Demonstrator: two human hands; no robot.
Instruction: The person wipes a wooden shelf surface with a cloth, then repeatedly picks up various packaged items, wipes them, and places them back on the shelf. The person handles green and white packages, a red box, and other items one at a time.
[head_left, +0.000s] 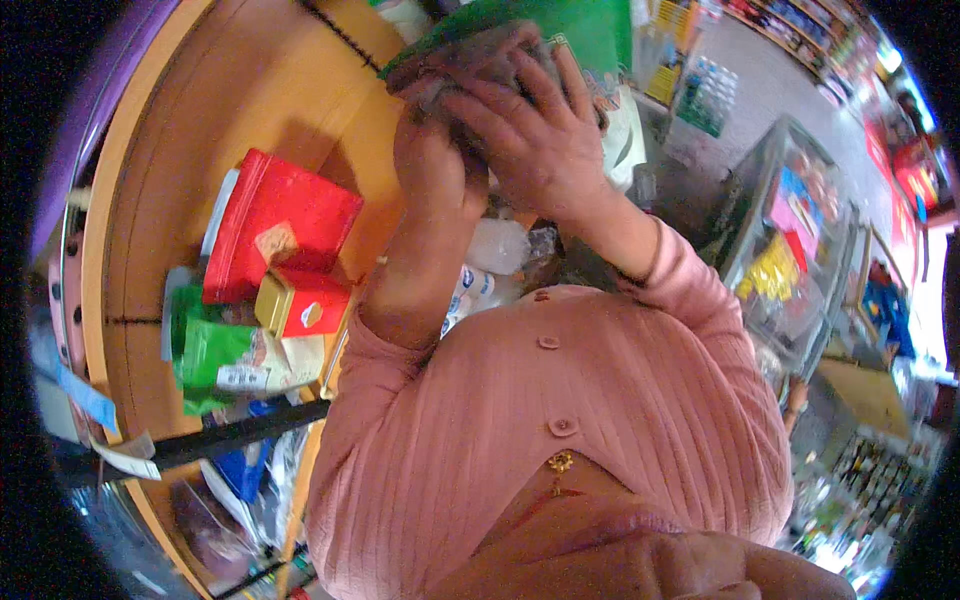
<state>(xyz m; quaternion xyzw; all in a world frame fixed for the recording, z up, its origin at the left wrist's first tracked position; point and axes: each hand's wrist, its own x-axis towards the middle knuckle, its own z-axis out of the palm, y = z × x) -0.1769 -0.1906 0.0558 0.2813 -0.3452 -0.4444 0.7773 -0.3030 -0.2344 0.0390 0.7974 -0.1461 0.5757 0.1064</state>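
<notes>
My left hand (429, 150) and my right hand (544, 131) are close together at the top of the head view. Between them is a dark green and grey item (487, 49), too blurred to name. The fingers of my right hand spread across it from the near side, and my left hand holds it from the left, with most of its fingers hidden. Behind my right hand is a green bag (607, 34) with printed decoration. To the left, a red zip pouch (281, 217), a red and gold box (311, 307) and a green pouch (217, 356) are on a wooden shelf (172, 150).
A clear plastic bin (795, 247) with colourful packets stands on the right. Shrink-wrapped bottles (706, 96) are on the floor (765, 67) beyond. White printed packaging (472, 289) lies under my forearms. A black bar (247, 431) crosses the lower left, above more shelved packets.
</notes>
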